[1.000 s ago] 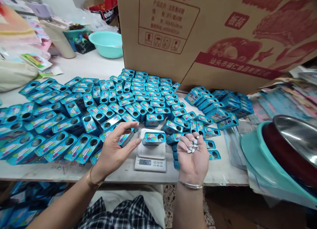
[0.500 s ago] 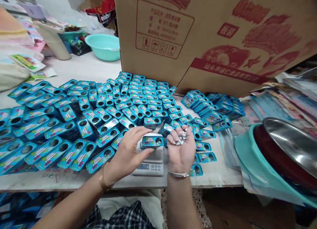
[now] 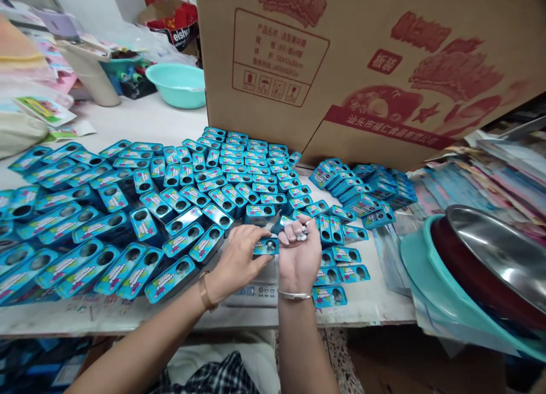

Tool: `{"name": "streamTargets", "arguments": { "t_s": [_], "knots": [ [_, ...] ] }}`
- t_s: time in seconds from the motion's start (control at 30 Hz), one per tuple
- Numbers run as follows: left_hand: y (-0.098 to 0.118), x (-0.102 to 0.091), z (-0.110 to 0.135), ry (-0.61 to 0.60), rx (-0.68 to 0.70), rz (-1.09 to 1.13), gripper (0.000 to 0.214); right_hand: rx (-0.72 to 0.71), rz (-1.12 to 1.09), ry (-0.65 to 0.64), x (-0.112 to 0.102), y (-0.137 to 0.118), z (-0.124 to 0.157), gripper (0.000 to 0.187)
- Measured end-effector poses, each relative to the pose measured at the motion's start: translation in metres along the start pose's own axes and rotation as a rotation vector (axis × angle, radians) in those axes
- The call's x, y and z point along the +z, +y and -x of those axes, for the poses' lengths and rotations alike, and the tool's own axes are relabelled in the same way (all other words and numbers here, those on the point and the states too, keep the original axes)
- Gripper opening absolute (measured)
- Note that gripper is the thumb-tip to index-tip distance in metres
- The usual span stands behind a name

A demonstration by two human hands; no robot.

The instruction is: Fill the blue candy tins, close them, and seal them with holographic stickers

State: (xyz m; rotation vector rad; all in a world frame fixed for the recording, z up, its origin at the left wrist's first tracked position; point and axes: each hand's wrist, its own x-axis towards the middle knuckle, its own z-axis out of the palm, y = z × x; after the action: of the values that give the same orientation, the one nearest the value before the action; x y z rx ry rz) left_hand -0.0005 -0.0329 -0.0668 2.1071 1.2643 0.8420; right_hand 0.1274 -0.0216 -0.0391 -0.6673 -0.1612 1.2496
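Observation:
My left hand [image 3: 236, 261] grips a small blue tin [image 3: 265, 246] by its side, just above a white digital scale [image 3: 256, 290] at the table's front edge. My right hand [image 3: 298, 252] is curled, palm up, around several small white candies [image 3: 300, 231], its fingers touching the tin's right end. Both hands hide most of the scale. Many identical blue tins with round lid windows [image 3: 128, 212] cover the white table [image 3: 140, 118] to the left and behind. A smaller group of tins [image 3: 341, 257] lies right of my right hand.
A large printed cardboard box [image 3: 367, 64] stands behind the tins. A teal basin holding a steel bowl [image 3: 490, 257] sits at the right edge. A teal bowl [image 3: 177, 84], a white jug [image 3: 91, 70] and packets crowd the far left. Stacked printed sheets [image 3: 490, 172] lie at right.
My left hand reached to the scale, took the tin off it and lifted it. My right hand closed over the candies and moved left against the tin. The view shifted slightly.

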Motion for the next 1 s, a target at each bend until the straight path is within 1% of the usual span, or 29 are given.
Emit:
{"name": "streamTargets", "arguments": {
  "t_s": [0.07, 0.13, 0.2, 0.23, 0.3, 0.37, 0.47, 0.63, 0.9, 1.0],
  "knots": [
    [0.0, -0.001, 0.001, -0.002, 0.003, 0.0, 0.037, 0.082, -0.098, 0.014, -0.003, -0.006, -0.003, 0.013],
    [0.0, -0.007, 0.004, 0.001, 0.029, 0.019, 0.05, 0.152, -0.188, 0.005, -0.007, -0.017, -0.004, 0.018],
    [0.0, -0.019, 0.009, 0.028, 0.051, 0.049, 0.065, 0.18, -0.252, -0.029, -0.011, -0.031, -0.002, 0.023],
    [0.001, -0.026, 0.012, 0.054, 0.051, 0.061, 0.069, 0.173, -0.274, -0.047, -0.013, -0.039, 0.0, 0.024],
    [0.002, -0.042, 0.019, 0.128, 0.023, 0.067, 0.066, 0.142, -0.297, -0.074, -0.019, -0.053, 0.005, 0.027],
    [0.002, -0.055, 0.026, 0.207, -0.019, 0.065, 0.057, 0.116, -0.305, -0.078, -0.024, -0.064, 0.011, 0.029],
    [0.002, -0.064, 0.033, 0.266, -0.069, 0.084, 0.046, 0.115, -0.31, -0.06, -0.03, -0.072, 0.018, 0.029],
    [0.0, -0.057, 0.041, 0.245, -0.116, 0.089, 0.041, 0.148, -0.326, -0.05, -0.038, -0.072, 0.022, 0.029],
    [-0.001, -0.048, 0.041, 0.195, -0.088, 0.057, 0.039, 0.138, -0.357, 0.02, -0.048, -0.07, 0.022, 0.024],
    [-0.004, -0.04, 0.039, 0.187, -0.092, 0.057, 0.045, 0.134, -0.34, 0.056, -0.047, -0.065, 0.021, 0.024]
  ]
}}
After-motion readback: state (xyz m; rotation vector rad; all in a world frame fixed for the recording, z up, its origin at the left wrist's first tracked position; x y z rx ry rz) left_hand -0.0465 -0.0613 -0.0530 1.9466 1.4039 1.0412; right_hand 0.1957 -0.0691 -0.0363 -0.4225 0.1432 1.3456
